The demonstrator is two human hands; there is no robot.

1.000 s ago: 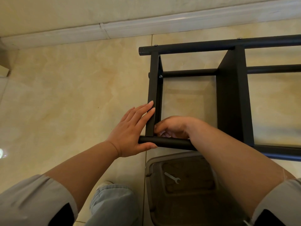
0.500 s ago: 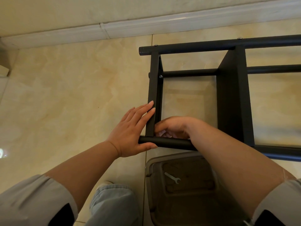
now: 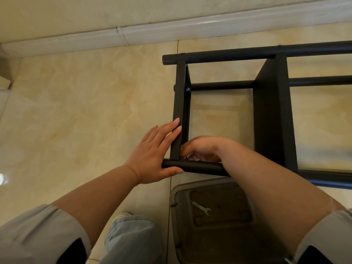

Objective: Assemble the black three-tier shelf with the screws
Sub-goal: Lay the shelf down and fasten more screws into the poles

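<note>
The black shelf (image 3: 270,115) lies on its side on the tiled floor, with round black posts at top and bottom and flat boards between them. My left hand (image 3: 154,155) lies flat against the outer face of the end board (image 3: 179,96), fingers straight, thumb under the near post (image 3: 202,167). My right hand (image 3: 202,148) reaches inside the corner where that board meets the near post; its fingers are curled, and what they hold is hidden. Screw heads (image 3: 188,89) show on the board's far end and on the far post.
A grey plastic stool (image 3: 215,216) stands below the shelf, with a small silver wrench (image 3: 201,207) on its seat. My knee in jeans (image 3: 131,239) is at the bottom. A white baseboard (image 3: 171,31) runs along the wall at the top.
</note>
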